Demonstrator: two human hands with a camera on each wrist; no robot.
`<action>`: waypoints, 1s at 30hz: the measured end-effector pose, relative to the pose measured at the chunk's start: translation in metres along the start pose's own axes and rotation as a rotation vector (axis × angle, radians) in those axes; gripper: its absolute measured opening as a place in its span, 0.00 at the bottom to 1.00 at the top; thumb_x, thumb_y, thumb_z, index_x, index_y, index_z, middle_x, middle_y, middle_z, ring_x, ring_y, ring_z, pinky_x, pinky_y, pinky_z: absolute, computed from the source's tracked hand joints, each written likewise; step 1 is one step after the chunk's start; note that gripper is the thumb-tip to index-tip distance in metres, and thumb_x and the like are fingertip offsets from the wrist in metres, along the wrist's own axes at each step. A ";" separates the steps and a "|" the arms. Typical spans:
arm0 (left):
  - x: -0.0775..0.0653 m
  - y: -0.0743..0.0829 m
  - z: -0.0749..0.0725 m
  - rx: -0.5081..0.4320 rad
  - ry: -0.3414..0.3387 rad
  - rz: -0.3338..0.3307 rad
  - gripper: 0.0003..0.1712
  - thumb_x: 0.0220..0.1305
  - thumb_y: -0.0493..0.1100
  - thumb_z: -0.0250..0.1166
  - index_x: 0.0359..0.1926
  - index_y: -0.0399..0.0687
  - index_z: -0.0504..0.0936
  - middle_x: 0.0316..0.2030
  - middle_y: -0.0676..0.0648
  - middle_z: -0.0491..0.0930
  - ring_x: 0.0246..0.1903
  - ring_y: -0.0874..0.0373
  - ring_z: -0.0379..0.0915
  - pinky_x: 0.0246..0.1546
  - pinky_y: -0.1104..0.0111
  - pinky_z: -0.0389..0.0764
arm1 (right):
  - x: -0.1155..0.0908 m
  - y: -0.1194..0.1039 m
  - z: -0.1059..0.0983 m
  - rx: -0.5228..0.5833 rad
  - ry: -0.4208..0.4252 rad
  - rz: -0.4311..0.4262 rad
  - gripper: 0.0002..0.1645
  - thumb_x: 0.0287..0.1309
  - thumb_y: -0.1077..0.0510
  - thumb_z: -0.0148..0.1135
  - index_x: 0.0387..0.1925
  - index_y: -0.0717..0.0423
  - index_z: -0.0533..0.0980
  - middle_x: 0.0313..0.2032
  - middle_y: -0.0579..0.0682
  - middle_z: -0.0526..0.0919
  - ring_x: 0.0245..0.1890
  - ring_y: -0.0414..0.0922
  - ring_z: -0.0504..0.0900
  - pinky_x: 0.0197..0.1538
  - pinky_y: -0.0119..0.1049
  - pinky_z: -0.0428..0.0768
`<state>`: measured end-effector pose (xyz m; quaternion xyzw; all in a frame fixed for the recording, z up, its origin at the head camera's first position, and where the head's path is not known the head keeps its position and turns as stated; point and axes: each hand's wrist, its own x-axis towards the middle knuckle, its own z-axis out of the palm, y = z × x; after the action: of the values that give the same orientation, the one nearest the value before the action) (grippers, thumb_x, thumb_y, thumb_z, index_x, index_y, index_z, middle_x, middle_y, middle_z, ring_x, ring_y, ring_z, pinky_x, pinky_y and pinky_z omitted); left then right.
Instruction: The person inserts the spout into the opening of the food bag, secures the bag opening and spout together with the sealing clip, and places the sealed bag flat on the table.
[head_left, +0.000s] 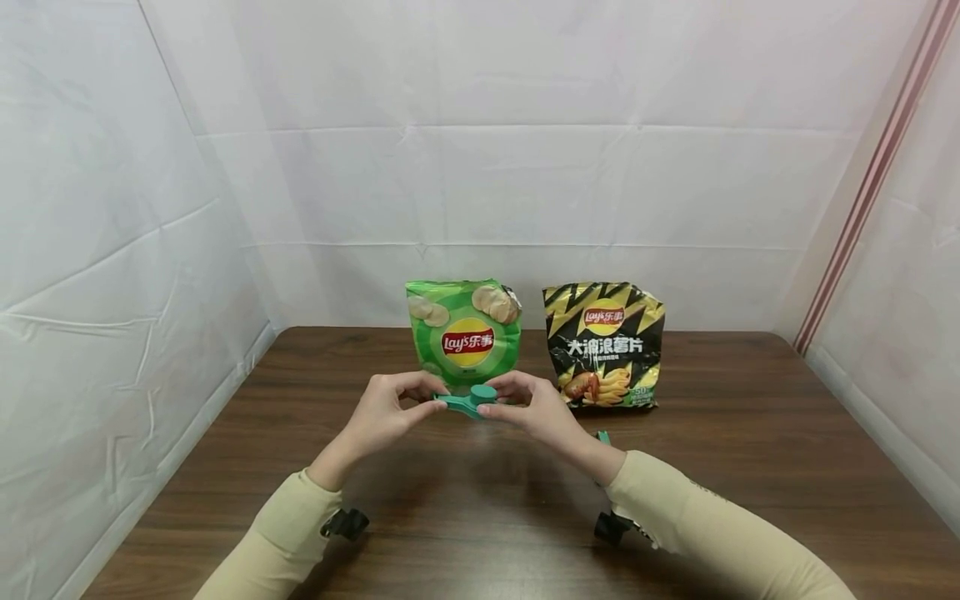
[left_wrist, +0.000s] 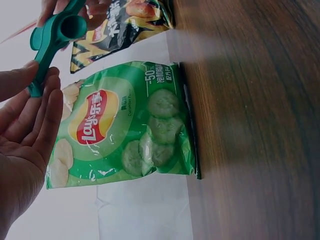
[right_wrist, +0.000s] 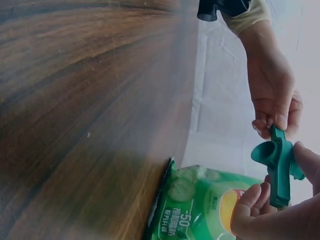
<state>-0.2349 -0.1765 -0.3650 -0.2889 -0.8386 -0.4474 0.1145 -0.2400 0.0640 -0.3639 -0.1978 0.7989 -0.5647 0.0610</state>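
A teal clip (head_left: 467, 406) is held above the worktop (head_left: 750, 433), one end pinched by the left hand (head_left: 393, 407), the other by the right hand (head_left: 536, 411). The lower part of the green chip bag (head_left: 465, 329) behind is partly blocked by them; a small teal piece (head_left: 603, 437) is mostly hidden by the right forearm. "Lay's 乐事" is printed on that bag, with "-50%", and on the black-and-yellow bag (head_left: 606, 354), with "大波浪薯片".

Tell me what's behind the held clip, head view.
The green chip bag stands there, its logo showing. The clip, left hand and right hand hide parts of its lower edge.
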 end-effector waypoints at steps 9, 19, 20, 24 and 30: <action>-0.002 -0.013 0.001 -0.024 0.007 0.016 0.05 0.57 0.41 0.69 0.36 0.52 0.84 0.29 0.53 0.83 0.28 0.61 0.79 0.33 0.68 0.82 | -0.012 -0.019 0.007 0.013 0.066 -0.070 0.16 0.55 0.58 0.68 0.46 0.59 0.81 0.44 0.54 0.84 0.43 0.45 0.81 0.44 0.35 0.79; -0.003 -0.011 0.000 -0.029 -0.018 -0.025 0.06 0.57 0.41 0.69 0.36 0.49 0.84 0.30 0.51 0.84 0.29 0.59 0.80 0.34 0.69 0.82 | -0.012 -0.024 0.008 0.004 0.089 -0.130 0.17 0.52 0.60 0.70 0.45 0.61 0.82 0.39 0.59 0.84 0.35 0.49 0.82 0.36 0.31 0.80; -0.003 -0.010 -0.001 -0.028 -0.025 -0.035 0.06 0.57 0.40 0.69 0.37 0.48 0.84 0.31 0.50 0.84 0.29 0.59 0.79 0.35 0.69 0.82 | -0.012 -0.024 0.008 0.003 0.088 -0.128 0.17 0.52 0.60 0.70 0.45 0.61 0.82 0.39 0.59 0.84 0.35 0.48 0.82 0.36 0.30 0.80; -0.004 0.006 -0.007 -0.030 -0.048 -0.058 0.07 0.58 0.37 0.68 0.38 0.43 0.83 0.31 0.44 0.84 0.30 0.55 0.79 0.35 0.70 0.80 | -0.011 -0.024 0.006 0.010 0.077 -0.116 0.18 0.51 0.60 0.71 0.45 0.62 0.83 0.41 0.62 0.84 0.33 0.46 0.82 0.35 0.29 0.80; -0.005 0.017 -0.018 -0.032 -0.071 -0.103 0.07 0.58 0.38 0.68 0.39 0.42 0.83 0.32 0.46 0.84 0.32 0.55 0.79 0.35 0.71 0.80 | -0.011 -0.025 0.004 -0.002 0.077 -0.118 0.18 0.50 0.60 0.71 0.44 0.59 0.83 0.40 0.60 0.84 0.33 0.44 0.81 0.34 0.29 0.79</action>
<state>-0.2221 -0.1855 -0.3450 -0.2628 -0.8487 -0.4555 0.0568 -0.2224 0.0579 -0.3436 -0.2228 0.7882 -0.5737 -0.0035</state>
